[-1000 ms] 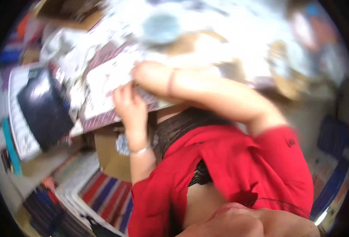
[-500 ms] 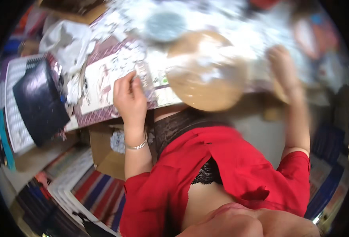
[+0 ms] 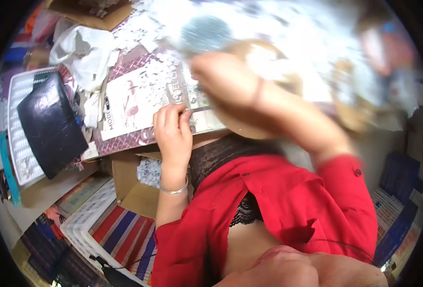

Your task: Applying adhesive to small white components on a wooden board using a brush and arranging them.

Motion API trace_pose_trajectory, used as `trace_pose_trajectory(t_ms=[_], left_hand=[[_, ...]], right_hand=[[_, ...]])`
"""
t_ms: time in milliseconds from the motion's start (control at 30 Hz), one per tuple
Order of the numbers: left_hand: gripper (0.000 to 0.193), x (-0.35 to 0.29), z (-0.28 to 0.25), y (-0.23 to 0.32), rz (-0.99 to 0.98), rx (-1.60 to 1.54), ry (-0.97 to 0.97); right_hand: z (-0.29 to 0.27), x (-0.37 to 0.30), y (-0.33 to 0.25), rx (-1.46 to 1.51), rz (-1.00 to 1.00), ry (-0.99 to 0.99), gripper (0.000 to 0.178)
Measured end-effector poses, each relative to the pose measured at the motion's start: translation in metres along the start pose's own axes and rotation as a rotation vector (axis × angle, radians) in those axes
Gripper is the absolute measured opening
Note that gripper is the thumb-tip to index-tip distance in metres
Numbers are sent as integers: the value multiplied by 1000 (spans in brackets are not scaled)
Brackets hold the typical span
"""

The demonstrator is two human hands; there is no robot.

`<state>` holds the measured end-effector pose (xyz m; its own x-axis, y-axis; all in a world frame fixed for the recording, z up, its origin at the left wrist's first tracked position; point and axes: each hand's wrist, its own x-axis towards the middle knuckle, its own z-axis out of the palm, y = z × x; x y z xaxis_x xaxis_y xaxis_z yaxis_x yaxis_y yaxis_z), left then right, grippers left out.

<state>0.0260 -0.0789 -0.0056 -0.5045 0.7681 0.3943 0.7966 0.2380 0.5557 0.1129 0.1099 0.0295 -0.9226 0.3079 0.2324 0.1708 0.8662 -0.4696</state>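
Observation:
My left hand [image 3: 173,129] rests at the near edge of the table, its fingers curled with the thumb close against them. Whatever they hold, if anything, is hidden. Just beyond them lies a printed sheet [image 3: 118,115] strewn with small white pieces [image 3: 156,79]. My right hand [image 3: 226,79] is smeared by motion, above a round tan disc [image 3: 245,130] with a shiny top at the table's front edge. The right forearm covers part of that disc. Behind the hand sits a round grey-blue dish-like thing [image 3: 205,33], also blurred.
A white basket [image 3: 17,124] with a black curved piece [image 3: 53,126] stands at the left. Beyond are a crumpled white bag [image 3: 84,52] and a cardboard box [image 3: 113,19]. Another open box [image 3: 130,184] is under the table. A blurred tan object [image 3: 348,95] is at the right.
My right hand has swept left from the right of the table to above the disc. My left hand has shifted slightly right and nearer, with the view moving a little too.

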Motion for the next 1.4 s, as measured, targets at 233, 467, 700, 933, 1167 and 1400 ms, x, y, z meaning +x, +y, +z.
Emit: trace_pose_trajectory(t_ms=[233, 467, 700, 933, 1167, 1400], left_hand=[[20, 43, 44, 56, 169, -258, -123], [38, 44, 87, 70, 188, -151, -261], [37, 42, 84, 77, 219, 30, -296], [29, 53, 65, 79, 393, -393, -128], [22, 34, 75, 70, 303, -215, -196], [17, 30, 75, 72, 250, -238, -225]], right_hand=[[-61, -69, 56, 185, 513, 21, 28], [-28, -79, 71, -123, 320, 7, 27], [-34, -97, 77, 28, 105, 129, 16], [-55, -108, 56, 415, 188, 27, 13], [-42, -125, 62, -11, -130, 171, 11], [-32, -130, 72, -20, -317, 209, 12]])
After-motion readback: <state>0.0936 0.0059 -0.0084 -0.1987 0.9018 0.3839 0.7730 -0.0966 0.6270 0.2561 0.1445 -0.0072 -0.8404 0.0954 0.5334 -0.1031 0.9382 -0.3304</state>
